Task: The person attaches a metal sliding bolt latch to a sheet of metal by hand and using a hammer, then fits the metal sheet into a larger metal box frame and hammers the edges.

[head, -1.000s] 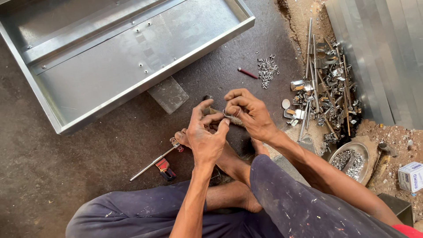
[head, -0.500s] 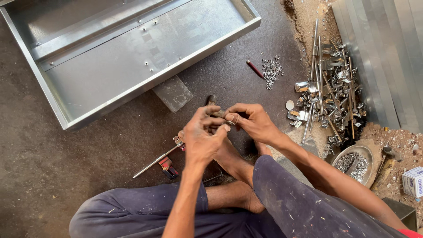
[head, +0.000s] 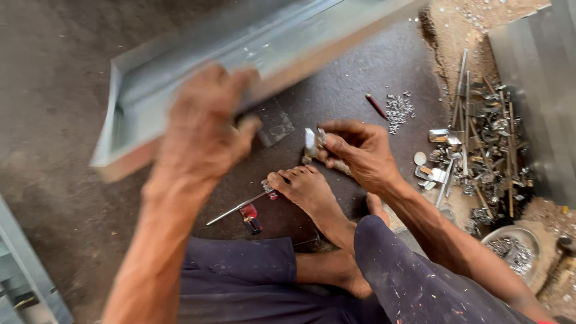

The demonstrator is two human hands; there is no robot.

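With the left hand point(head: 204, 129) blurred, perhaps open, reaching the metal tray point(head: 180, 78), the right hand point(head: 360, 150) should keep pinching its small metal fitting point(head: 312, 143) firmly.

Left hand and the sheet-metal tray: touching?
Cannot tell. In the head view the left hand is motion-blurred and overlaps the grey metal tray, so neither contact nor a gap shows plainly.

Place: metal workshop, work done on the floor
Signs: sheet-metal tray point(head: 180, 78), scrap heap point(head: 480, 150), screws point(head: 397, 111), dirt floor point(head: 54, 120)
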